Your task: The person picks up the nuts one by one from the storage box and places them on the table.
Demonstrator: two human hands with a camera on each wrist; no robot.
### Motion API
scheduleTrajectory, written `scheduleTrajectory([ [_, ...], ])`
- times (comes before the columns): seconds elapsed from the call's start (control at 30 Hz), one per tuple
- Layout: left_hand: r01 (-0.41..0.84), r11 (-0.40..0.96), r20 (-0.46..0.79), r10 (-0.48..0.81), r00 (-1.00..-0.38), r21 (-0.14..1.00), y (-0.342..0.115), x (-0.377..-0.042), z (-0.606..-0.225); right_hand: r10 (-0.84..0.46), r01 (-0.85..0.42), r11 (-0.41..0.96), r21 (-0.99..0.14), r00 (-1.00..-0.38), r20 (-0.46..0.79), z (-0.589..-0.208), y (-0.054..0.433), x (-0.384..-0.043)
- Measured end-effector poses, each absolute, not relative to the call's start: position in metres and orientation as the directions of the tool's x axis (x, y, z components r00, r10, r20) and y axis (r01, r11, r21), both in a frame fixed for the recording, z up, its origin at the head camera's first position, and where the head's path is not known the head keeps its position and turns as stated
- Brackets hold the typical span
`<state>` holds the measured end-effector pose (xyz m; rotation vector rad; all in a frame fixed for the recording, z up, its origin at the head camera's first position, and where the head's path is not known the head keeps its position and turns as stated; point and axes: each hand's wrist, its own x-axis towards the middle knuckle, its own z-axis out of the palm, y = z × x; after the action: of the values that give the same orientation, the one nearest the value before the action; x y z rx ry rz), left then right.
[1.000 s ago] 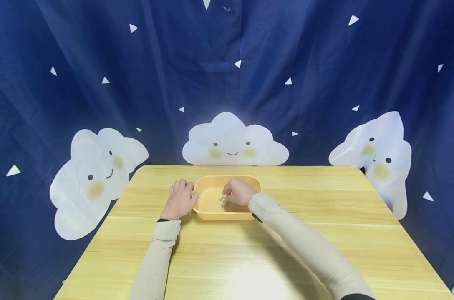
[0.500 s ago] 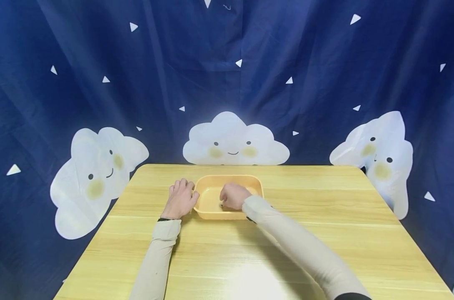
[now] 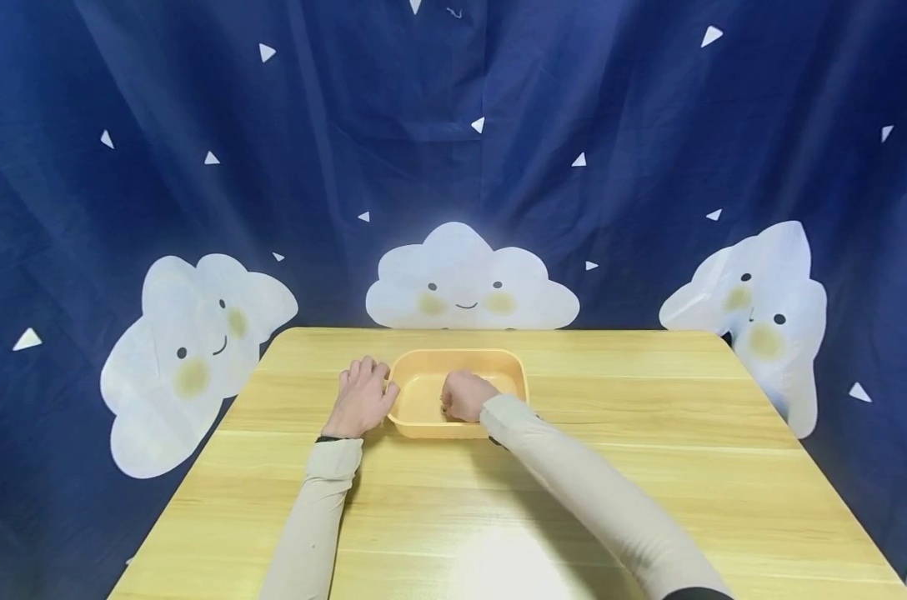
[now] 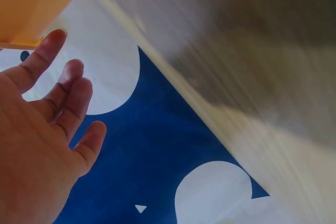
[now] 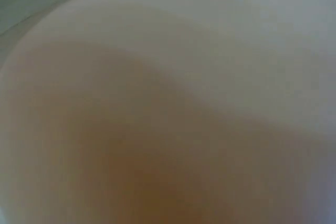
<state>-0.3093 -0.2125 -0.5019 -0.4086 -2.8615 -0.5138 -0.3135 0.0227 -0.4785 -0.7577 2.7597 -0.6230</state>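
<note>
A shallow orange-yellow tray [image 3: 453, 430] lies on the wooden table [image 3: 423, 517] in the head view. Inside it, my right hand [image 3: 470, 395] is bent down with its fingers curled in around small silvery pieces [image 3: 444, 411]. Only a speck of these shows by the fingertips; the hand covers the others. My left hand [image 3: 359, 400] is at the tray's left end, fingers loosely bent and thumb right at the rim. In the left wrist view the left hand [image 4: 39, 129] is spread, with one fingertip overlapping the tray's corner [image 4: 37, 3]. The right wrist view is a close blur of skin and sleeve.
Behind the table's far edge hangs a dark blue curtain [image 3: 311, 167] printed with white clouds [image 3: 472, 279] and small triangles. Bright glare lies on the table's near part. The right forearm's sleeve [image 3: 588, 475] crosses the tray's right front corner.
My right hand has dropped lower in the tray and curled its fingers. Several silvery pieces, visible one second ago, are now nearly all hidden by it. The left hand stays in place.
</note>
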Motion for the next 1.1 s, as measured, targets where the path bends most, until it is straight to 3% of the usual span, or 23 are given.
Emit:
scheduleTrajectory([
  [0.2,0.297,0.904,0.238,0.229,-0.944,0.308,-0.211,-0.309,-0.500,-0.542,-0.433,0.750,-0.500,-0.835,-0.091,-0.486,0.021,-0.317],
  [1.1,0.302,0.904,0.253,0.230,-0.940,0.302,-0.210,-0.307,-0.503,-0.469,-0.364,0.808,-0.463,-0.873,-0.133,-0.483,0.011,-0.317],
])
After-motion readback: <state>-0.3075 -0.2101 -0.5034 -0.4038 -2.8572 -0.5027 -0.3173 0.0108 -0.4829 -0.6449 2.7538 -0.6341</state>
